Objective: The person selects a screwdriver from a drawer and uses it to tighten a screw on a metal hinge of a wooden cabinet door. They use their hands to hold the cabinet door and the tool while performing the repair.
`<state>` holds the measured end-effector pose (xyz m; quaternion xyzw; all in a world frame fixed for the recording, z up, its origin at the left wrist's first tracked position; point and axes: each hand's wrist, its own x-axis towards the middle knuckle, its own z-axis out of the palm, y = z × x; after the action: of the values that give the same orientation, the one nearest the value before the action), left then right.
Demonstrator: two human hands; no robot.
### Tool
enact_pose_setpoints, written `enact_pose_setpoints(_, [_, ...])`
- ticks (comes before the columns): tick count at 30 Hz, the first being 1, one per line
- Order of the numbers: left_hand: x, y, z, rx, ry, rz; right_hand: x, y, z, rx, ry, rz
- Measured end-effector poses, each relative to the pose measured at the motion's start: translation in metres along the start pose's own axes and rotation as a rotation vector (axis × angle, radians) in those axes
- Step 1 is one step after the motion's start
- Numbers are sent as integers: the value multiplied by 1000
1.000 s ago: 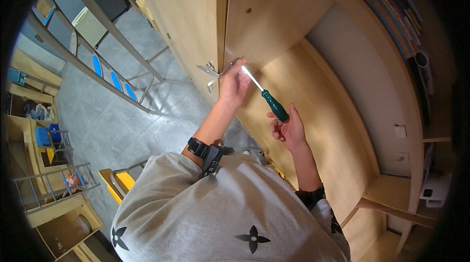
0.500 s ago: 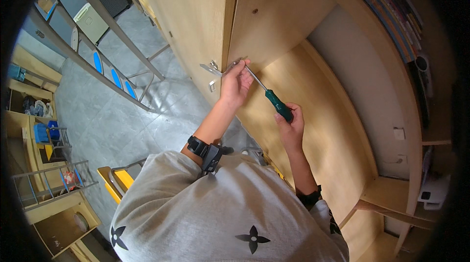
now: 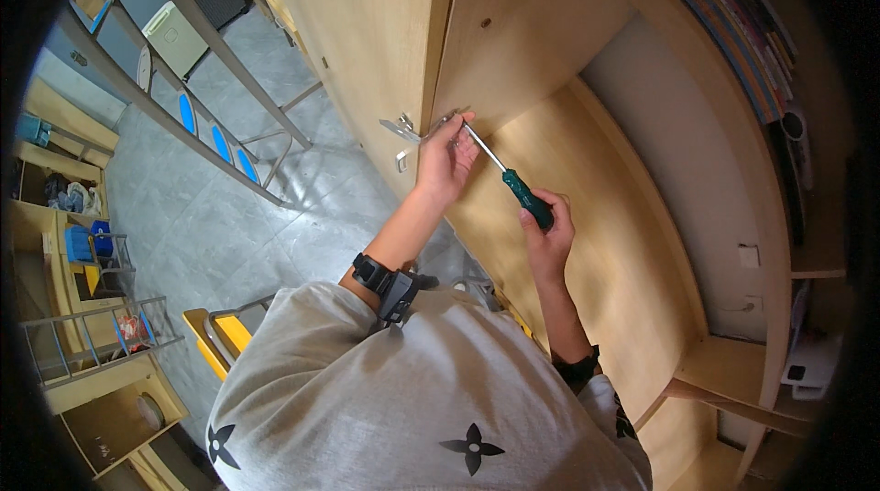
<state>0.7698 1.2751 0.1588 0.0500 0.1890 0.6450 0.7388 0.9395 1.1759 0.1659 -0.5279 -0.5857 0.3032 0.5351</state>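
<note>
In my right hand (image 3: 550, 232) is a screwdriver (image 3: 529, 199) with a dark green handle, my fingers closed round the handle's end. Its steel shaft slants up and left to the wooden panel. My left hand (image 3: 445, 164) is beside the tip, its fingers bent and pinching a metal hasp (image 3: 401, 130) at the panel's vertical edge. Those fingers partly cover the hasp, and the screwdriver's tip is hidden among them. Below the hasp, a small metal staple (image 3: 401, 161) is fixed to the outer face of the wooden cabinet side (image 3: 367, 42).
Right of my hands runs a pale wooden desk surface (image 3: 596, 207), with a row of books (image 3: 733, 23) on a shelf above. At the left a metal ladder (image 3: 188, 115) stands on the grey tiled floor (image 3: 220, 243). A yellow chair (image 3: 215, 340) is close by my left side.
The view has shifted slightly, so the cabinet appears a little farther right. Both hands keep their places, with the screwdriver still against the panel.
</note>
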Motion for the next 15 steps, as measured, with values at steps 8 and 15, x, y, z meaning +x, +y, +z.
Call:
enact_pose_setpoints(8, [2, -2, 0, 18, 62, 67, 12, 15, -27, 1055, -453, 833])
enact_pose_setpoints(15, [1, 2, -4, -29, -6, 7, 5, -5, 2, 271, 44, 195])
